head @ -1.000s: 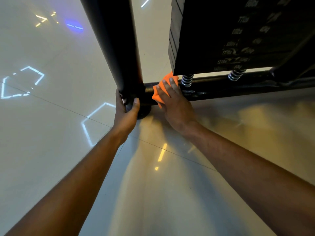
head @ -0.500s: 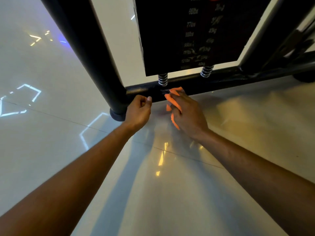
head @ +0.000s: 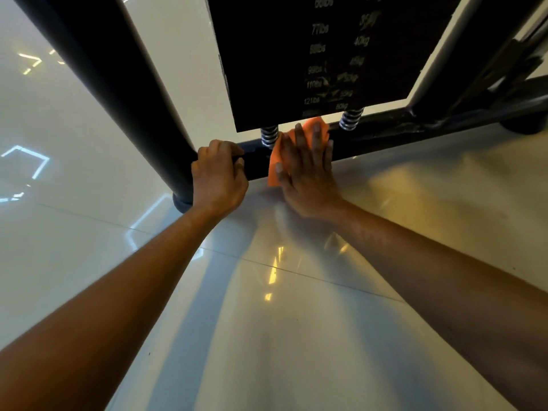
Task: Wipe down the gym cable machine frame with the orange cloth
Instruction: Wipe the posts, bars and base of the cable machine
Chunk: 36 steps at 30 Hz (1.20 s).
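Okay, my right hand (head: 308, 176) spreads flat, pressing the orange cloth (head: 296, 137) against the bottom bar (head: 385, 134); beside it, my left hand (head: 218, 179) curls round that bar (weight stack (head: 311, 54) above).

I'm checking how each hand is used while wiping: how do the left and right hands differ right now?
The left hand is curled in a grip on the black base bar near the upright post; the right hand lies flat with straight fingers. The right hand presses the orange cloth against the bar; the left hand holds no cloth. Both are bare and at the same bar.
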{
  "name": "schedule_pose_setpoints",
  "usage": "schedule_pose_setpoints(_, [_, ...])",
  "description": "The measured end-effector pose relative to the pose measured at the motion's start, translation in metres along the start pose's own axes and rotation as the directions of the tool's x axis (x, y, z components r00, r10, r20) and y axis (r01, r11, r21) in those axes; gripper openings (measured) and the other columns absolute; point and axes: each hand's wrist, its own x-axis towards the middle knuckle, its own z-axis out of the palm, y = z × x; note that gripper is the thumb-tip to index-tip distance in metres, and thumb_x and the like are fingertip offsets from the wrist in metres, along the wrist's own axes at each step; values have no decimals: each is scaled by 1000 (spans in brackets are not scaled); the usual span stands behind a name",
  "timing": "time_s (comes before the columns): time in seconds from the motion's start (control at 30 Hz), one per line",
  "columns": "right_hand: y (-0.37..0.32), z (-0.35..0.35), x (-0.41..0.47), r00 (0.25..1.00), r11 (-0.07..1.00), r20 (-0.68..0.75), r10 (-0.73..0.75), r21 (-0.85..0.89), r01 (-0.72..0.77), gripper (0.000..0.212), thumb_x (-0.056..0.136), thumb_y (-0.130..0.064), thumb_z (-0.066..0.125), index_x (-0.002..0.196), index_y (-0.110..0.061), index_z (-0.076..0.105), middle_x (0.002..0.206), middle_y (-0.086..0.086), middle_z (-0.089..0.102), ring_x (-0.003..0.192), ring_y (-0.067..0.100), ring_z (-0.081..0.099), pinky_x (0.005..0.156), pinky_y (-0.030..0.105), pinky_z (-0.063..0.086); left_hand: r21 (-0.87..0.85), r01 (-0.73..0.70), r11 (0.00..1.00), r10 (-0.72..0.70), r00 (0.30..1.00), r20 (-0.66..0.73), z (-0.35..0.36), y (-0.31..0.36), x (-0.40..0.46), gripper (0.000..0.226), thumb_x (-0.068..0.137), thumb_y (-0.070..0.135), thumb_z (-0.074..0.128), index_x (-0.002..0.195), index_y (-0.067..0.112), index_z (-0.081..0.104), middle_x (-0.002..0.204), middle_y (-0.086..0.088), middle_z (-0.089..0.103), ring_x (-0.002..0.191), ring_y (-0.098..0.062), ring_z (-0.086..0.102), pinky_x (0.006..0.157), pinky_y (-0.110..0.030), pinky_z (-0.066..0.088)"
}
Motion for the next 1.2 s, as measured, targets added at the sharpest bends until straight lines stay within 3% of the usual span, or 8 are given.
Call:
schedule_pose_setpoints(0.13, [25, 14, -2, 986, 992, -129, -103, -91, 92, 68, 112, -44, 45, 167, -8, 28, 180, 21, 7, 166, 45, -2, 132, 66, 4, -7, -52, 999, 52, 998, -26, 5, -10, 5, 20, 106, 18, 57, 124, 14, 65, 128, -8, 59, 114, -25, 56, 94, -29, 37])
schedule_pose_setpoints(0.23, [24, 23, 0, 973, 984, -196, -125, -154, 95, 63, 112, -40, 50, 165, -10, 36, 178, 20, 19, 165, 48, 7, 131, 66, 13, -95, -68, 993, 69, 998, 4, 11, -15, 12, 20, 108, 17, 55, 125, 11, 62, 128, -9, 58, 108, -21, 55, 91, -30, 44])
schedule_pose_setpoints(0.47, [-44, 40, 38, 874, 950, -374, 311, 138, -279, 63, 113, -50, 41, 158, -7, 48, 167, 14, 45, 164, 42, 20, 132, 61, 15, -62, -95, 994, 98, 993, 59, 18, -22, 39, 38, 109, 27, 43, 136, 15, 66, 124, -11, 73, 111, -32, 64, 99, -43, 43])
schedule_pose_setpoints(0.7, [9, 44, 16, 961, 986, -277, -9, -164, -38, 75, 113, -57, 39, 172, -13, 26, 178, 13, 23, 166, 42, 13, 133, 61, 13, -44, -184, 982, 188, 974, 124, 19, -35, 36, 45, 110, 31, 41, 147, 14, 60, 142, -9, 68, 129, -32, 61, 111, -48, 42])
schedule_pose_setpoints(0.87, [-32, 49, 30, 888, 970, -392, 240, 52, -239, 62, 114, -46, 39, 162, -7, 43, 171, 17, 37, 165, 43, 15, 132, 64, 12, -65, -156, 986, 164, 976, 146, 17, -33, 36, 50, 108, 31, 40, 150, 14, 59, 147, -7, 65, 136, -31, 58, 115, -49, 41])
schedule_pose_setpoints(0.97, [-53, 48, 42, 841, 921, -376, 390, 179, -346, 60, 114, -46, 39, 159, -6, 46, 170, 17, 38, 165, 44, 13, 132, 64, 8, -76, -144, 987, 153, 978, 142, 15, -32, 35, 50, 107, 31, 40, 150, 14, 60, 146, -7, 66, 135, -31, 58, 114, -50, 42])
schedule_pose_setpoints(1.13, [-28, 46, 27, 914, 974, -339, 224, 48, -221, 72, 114, -59, 32, 164, -9, 39, 174, 15, 32, 167, 41, 9, 133, 62, 9, -130, -134, 982, 150, 981, 122, 12, -27, 35, 44, 105, 21, 44, 141, 11, 67, 132, -11, 73, 121, -33, 64, 105, -44, 45])
schedule_pose_setpoints(1.2, [-28, 45, 28, 912, 970, -333, 241, 66, -232, 75, 112, -62, 32, 164, -9, 39, 174, 14, 31, 167, 40, 7, 133, 62, 8, -195, -101, 976, 126, 985, 118, 10, -26, 36, 42, 103, 14, 45, 137, 9, 69, 126, -14, 75, 116, -34, 65, 99, -38, 44])
